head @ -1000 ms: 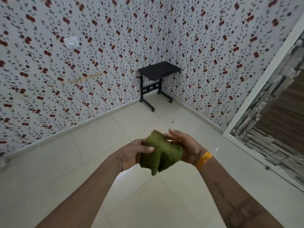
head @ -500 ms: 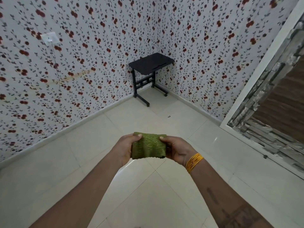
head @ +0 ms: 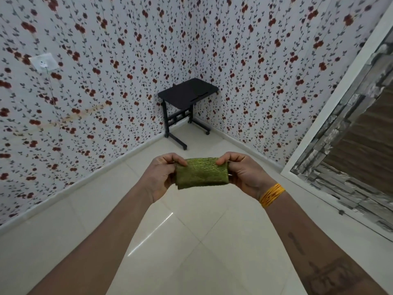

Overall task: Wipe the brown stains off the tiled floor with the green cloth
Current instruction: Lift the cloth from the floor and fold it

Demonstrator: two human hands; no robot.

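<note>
Forearms: I am seeing both reaching forward from the bottom of the view, with yellow bangles (head: 271,194) sitting on the right wrist.
Left hand (head: 162,175): I am watching it pinching the left edge of the green cloth (head: 202,174), thumb on top and fingers curled behind.
Right hand (head: 242,174): it is pinching the right edge the same way, thumb lying over the upper corner.
Green cloth: it is being held folded into a flat rectangle between the two hands, up in the air and well clear of the tiled floor (head: 191,241).
Tiled floor: I am finding no brown stains on the pale tiles in view; only a streak of glare is showing.
Progress: I am judging the wiping as not yet begun; the cloth is only being readied, and finding the stains, lowering the cloth and rubbing are all left.
Far corner: a small black bench (head: 188,92) on wheels is standing against the flowered wallpaper (head: 106,60).
Right edge: a white frame (head: 331,103) is bordering a stone-patterned panel.
</note>
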